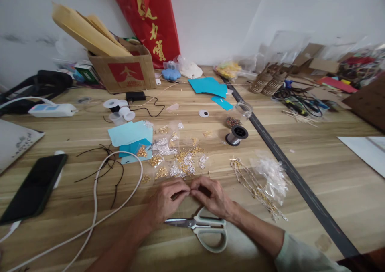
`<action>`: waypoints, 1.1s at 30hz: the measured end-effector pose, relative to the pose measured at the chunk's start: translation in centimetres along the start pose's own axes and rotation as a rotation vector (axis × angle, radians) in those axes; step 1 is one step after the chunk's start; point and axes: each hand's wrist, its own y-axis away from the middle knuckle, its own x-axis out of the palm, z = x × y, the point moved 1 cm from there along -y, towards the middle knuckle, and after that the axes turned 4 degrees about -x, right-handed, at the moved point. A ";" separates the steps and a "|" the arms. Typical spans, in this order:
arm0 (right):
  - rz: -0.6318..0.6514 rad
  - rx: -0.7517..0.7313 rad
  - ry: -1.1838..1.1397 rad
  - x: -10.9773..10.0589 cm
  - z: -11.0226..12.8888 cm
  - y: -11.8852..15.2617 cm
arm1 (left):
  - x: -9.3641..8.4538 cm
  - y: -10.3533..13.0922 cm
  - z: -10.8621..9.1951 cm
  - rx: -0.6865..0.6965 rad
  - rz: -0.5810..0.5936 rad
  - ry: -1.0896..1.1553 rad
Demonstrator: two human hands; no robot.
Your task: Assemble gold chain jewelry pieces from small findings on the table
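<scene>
My left hand (170, 200) and my right hand (211, 196) meet fingertip to fingertip over the wooden table, both in a pinch. Whatever sits between the fingertips is too small to make out. Right below them lies a pair of scissors (195, 223) with pale handles, its blades pointing left. Just beyond the fingers spread small gold beads (188, 155) and silver rings (177, 171). Little bags of gold findings (155, 160) lie to their left. Right of my right hand are beaded chains (252, 186) and a heap of clear plastic bags (272, 174).
A wire spool (236, 136) stands beyond the chains. At left are a white cable (95, 188), a phone (33, 187) and blue cards (129, 133). Farther back stand a cardboard box (123, 73) and a red bag (156, 23). A dark strip (288, 170) crosses the table.
</scene>
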 end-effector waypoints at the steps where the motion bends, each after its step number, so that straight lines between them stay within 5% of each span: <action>1: 0.007 -0.013 0.007 -0.1 0.0 0.0 | 0.0 0.1 0.1 -0.002 0.012 0.002; 12: 0.087 -0.128 0.089 -0.6 -0.2 0.0 | -0.1 0.2 0.1 -0.025 0.077 0.010; 20: 0.075 -0.006 -0.012 -0.7 -0.3 0.1 | -0.4 -0.2 -0.4 -0.258 0.095 0.099; 27: 0.078 -0.045 0.028 -0.4 0.1 0.0 | -0.4 -0.3 -0.6 -0.418 0.113 0.273; 33: 0.078 -0.127 0.079 -0.4 0.3 -0.1 | -0.6 -0.5 -0.5 -0.320 0.104 0.149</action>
